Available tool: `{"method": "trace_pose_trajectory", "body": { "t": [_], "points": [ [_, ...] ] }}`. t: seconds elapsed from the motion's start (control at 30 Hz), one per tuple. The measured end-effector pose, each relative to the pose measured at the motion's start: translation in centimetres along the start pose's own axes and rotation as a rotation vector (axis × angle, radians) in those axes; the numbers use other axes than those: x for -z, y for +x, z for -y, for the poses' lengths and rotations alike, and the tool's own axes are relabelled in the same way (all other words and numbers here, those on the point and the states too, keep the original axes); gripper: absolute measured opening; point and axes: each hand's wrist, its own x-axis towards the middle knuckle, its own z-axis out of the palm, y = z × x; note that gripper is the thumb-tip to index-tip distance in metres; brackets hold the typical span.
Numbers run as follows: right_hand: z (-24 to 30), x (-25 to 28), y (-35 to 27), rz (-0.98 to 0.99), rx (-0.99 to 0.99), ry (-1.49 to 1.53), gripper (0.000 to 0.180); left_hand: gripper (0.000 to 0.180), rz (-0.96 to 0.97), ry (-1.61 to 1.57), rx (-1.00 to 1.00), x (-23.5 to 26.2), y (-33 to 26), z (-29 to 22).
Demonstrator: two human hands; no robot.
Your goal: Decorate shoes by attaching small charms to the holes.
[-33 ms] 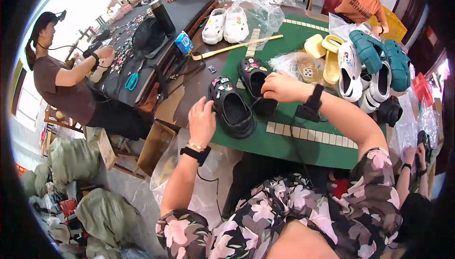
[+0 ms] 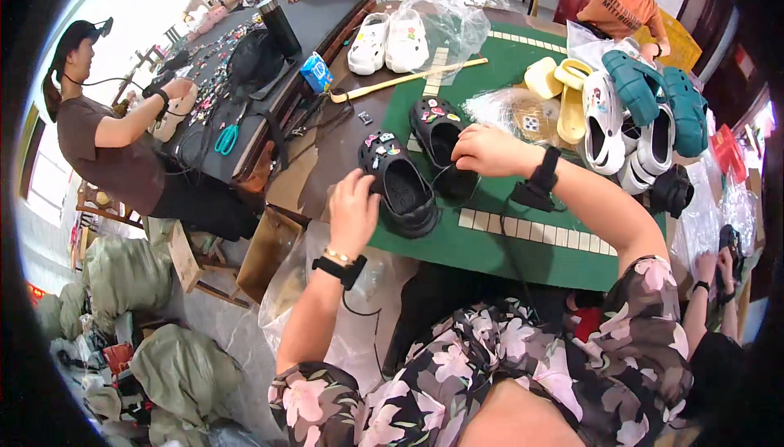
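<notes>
Two black clogs stand side by side on the table, toes pointing away from me, with colourful charms on their uppers. At the outer side of the left black clog [image 2: 404, 189] is my left hand [image 2: 353, 212], its bent fingers apart and the tips touching the clog's edge. My right hand [image 2: 496, 153] has its fingers closed at the opening of the right black clog [image 2: 439, 132]. Part of that clog's heel lies below the fingers. A couple of small loose charms [image 2: 365, 118] lie beyond the left clog.
White clogs [image 2: 406, 42] and a long yellowish stick [image 2: 408, 81] lie farther back. To the right are yellow slippers [image 2: 572, 112], white clogs [image 2: 603, 124] and green clogs [image 2: 684, 112]. A row of pale tiles [image 2: 535, 231] crosses the green tabletop [image 2: 506, 263]. Other people work around the tables.
My left hand has shifted slightly right, bringing its fingers against the left clog. That clog has moved a little. My right hand stays at the right clog.
</notes>
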Motion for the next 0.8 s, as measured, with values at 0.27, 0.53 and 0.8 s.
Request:
{"method": "trace_pose_trajectory", "body": {
  "t": [0.27,0.53,0.8],
  "points": [
    [-0.2,-3.0,-2.4,-0.247,0.087,0.013,0.023,0.027,0.115,-0.426,-0.054,0.7,-0.9,-4.6],
    [0.4,-1.5,-6.6,-0.189,0.029,0.144,0.029,0.029,0.212,-0.410,-0.113,0.7,-1.1,-4.6],
    [-3.3,0.6,-12.5,-0.524,-0.290,0.276,0.029,0.065,0.171,-0.306,-0.263,1.6,2.4,-8.9]
  ]
}}
